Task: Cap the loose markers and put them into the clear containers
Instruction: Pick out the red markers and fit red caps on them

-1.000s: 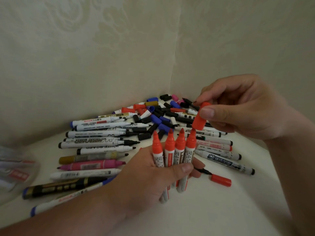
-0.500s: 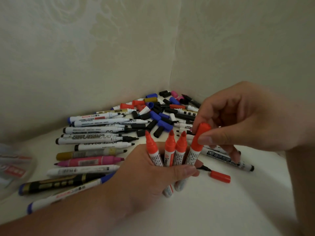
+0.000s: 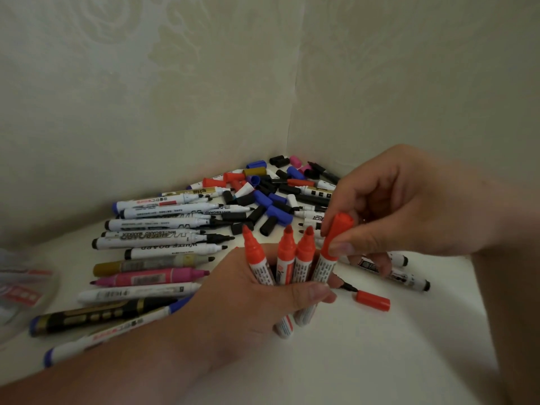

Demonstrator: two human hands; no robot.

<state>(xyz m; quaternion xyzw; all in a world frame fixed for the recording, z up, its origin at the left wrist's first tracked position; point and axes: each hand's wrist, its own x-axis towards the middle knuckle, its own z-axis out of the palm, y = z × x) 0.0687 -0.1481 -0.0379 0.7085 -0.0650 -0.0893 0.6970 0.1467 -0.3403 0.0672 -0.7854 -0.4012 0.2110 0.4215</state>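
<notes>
Together, left hand (image 3: 248,290) grips four red markers (image 3: 285,258), right hand (image 3: 409,206) pinches one's cap (image 3: 339,232).

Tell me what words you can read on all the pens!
"WHITEBOARD MARKER", upside down: black-tipped white pen.
"WHITE BOARD", upside down: white pen just below.
"WHITEBOARD": white pen farther back.
Too blurred to read: print on the red pens in the left hand, the other pens, the red labels in the clear container.

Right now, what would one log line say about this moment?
step: capping | left hand: grips four red markers | right hand: pinches red cap on the rightmost one | uncapped in hand: three
</notes>
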